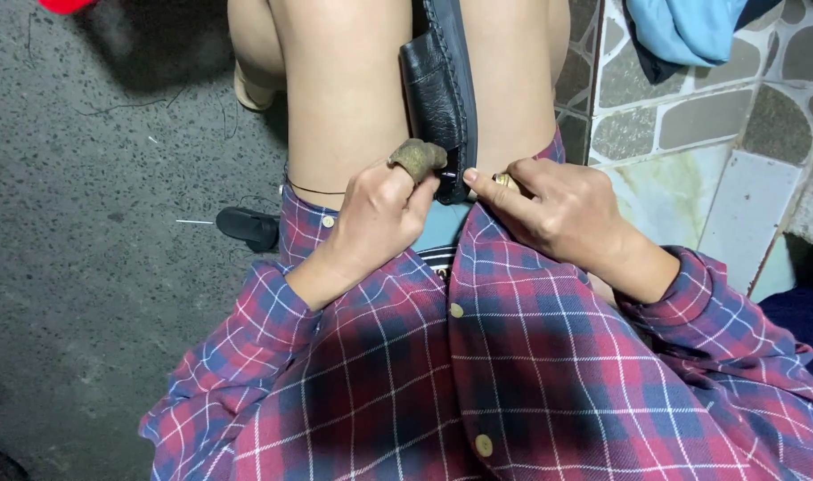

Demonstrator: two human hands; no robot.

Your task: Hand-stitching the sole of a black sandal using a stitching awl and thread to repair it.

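A black leather shoe is gripped between the bare knees, sole edge up, its heel end brought down close to the lap where the two hands meet. It is judged to be light and fairly stiff along the sole, softer and creased in the upper; the leather looks smooth, so a clamp between the knees and a pinch near the seam seems the surest hold. Nothing fragile is seen in it.

At the near end of the shoe, the left hand is curled, its fingers bent in tightly against the leather; a worn, brownish thimble-like cap is worn on one finger and is pressed to the shoe's edge. Whether a needle is pinched there cannot be told. The right hand is closed too: thumb and forefinger are drawn together on a small brass-coloured piece, held just beside the shoe's edge, the other fingers folded in behind.

Outward from there, the forearms are covered by red-and-blue plaid shirt sleeves, and a button placket runs down the middle. Below the left knee, on the dark, speckled concrete floor, a small black object is lying near a thin pale sliver. To the right, a tiled wall of grey stone shapes is seen, with blue cloth hanging at its top edge.
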